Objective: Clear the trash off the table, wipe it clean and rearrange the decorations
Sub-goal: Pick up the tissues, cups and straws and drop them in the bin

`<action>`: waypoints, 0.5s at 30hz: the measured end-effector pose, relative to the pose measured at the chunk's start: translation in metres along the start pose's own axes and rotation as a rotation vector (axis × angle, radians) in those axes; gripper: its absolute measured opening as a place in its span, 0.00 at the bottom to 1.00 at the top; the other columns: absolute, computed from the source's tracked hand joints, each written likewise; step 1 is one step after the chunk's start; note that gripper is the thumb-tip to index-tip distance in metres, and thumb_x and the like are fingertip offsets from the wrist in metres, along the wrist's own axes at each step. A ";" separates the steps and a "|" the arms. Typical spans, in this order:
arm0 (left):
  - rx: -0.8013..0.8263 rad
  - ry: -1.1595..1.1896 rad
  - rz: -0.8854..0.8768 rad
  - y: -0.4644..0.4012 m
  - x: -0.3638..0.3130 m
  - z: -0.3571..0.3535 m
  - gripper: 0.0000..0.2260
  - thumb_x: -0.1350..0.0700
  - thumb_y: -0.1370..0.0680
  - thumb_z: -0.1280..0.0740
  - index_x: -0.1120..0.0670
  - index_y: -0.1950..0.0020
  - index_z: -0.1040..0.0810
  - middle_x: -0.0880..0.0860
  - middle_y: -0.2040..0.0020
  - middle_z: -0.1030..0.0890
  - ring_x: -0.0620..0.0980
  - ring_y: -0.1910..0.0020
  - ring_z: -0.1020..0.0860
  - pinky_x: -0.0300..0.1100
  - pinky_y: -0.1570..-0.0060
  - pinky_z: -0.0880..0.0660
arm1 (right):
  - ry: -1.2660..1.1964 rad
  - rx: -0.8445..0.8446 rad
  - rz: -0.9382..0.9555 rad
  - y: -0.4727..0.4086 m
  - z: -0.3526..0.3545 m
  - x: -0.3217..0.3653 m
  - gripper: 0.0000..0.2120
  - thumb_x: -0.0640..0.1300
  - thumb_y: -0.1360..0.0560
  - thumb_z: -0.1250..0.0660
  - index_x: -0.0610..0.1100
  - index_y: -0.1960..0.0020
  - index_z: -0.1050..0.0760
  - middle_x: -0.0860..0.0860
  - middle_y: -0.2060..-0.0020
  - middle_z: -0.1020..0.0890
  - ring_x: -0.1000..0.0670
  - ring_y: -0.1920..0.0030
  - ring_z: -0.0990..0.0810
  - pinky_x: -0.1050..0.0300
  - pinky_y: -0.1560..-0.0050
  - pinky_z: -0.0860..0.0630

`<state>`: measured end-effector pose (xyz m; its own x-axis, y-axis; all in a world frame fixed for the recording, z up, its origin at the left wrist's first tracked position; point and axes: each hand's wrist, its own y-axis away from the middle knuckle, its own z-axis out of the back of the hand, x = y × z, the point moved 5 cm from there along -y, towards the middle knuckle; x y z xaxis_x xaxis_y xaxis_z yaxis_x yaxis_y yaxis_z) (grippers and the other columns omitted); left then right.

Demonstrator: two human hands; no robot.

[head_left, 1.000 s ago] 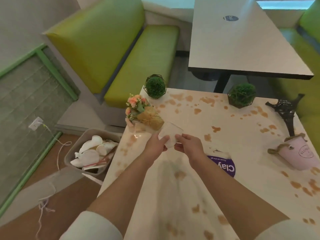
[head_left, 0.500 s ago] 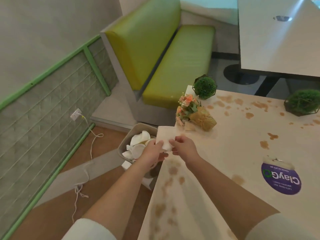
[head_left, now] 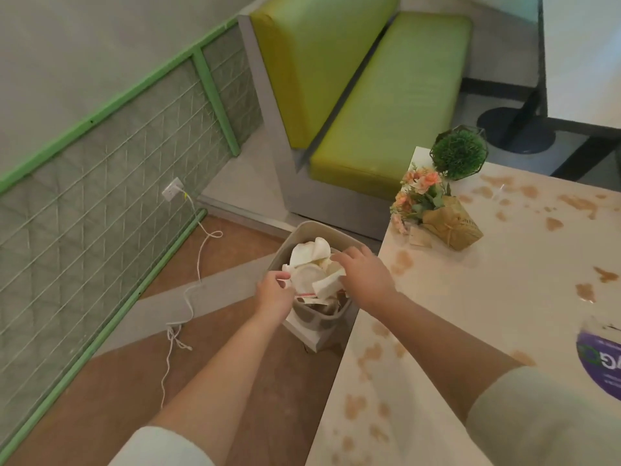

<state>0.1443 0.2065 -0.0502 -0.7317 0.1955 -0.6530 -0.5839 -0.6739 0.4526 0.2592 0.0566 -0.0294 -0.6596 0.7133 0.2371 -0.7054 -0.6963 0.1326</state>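
Both my hands hover over the grey trash bin (head_left: pixel 304 230), which stands on the floor at the table's left edge. My right hand (head_left: pixel 364 275) holds a crumpled white paper (head_left: pixel 327 286) at its fingertips, just above the trash in the bin. Slightly apart from the paper, my left hand (head_left: pixel 274 292) has its fingers loosely curled with nothing seen in them. The bin is full of white plates and cups (head_left: pixel 307 252). Brown stains cover the white table (head_left: pixel 504 297). A flower bouquet (head_left: pixel 433 210) lies near its corner beside a green ball plant (head_left: pixel 458 154).
A purple round sticker (head_left: pixel 601 361) sits on the table at the right edge. A green bench (head_left: pixel 386 105) stands beyond the bin. A white cable (head_left: pixel 188 297) runs from a wall socket (head_left: pixel 172 193) across the floor. Another table (head_left: pixel 581 55) is at the back right.
My view and both hands swung left from the table to above the bin. The white paper went from being held by both hands to being at my right hand's fingertips over the trash.
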 end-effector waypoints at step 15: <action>0.018 -0.281 0.063 -0.013 0.023 -0.010 0.43 0.48 0.27 0.26 0.52 0.21 0.49 0.55 0.29 0.42 0.56 0.30 0.37 0.49 0.34 0.35 | 0.034 0.191 0.085 0.007 -0.045 0.008 0.15 0.44 0.18 0.40 0.46 0.33 0.25 0.45 0.38 0.30 0.43 0.37 0.31 0.48 0.44 0.26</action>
<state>0.1389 0.2128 -0.0769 -0.8341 0.3453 -0.4302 -0.5385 -0.6787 0.4994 0.2370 0.0611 -0.0698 -0.7252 0.6514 0.2230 -0.5870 -0.7543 0.2940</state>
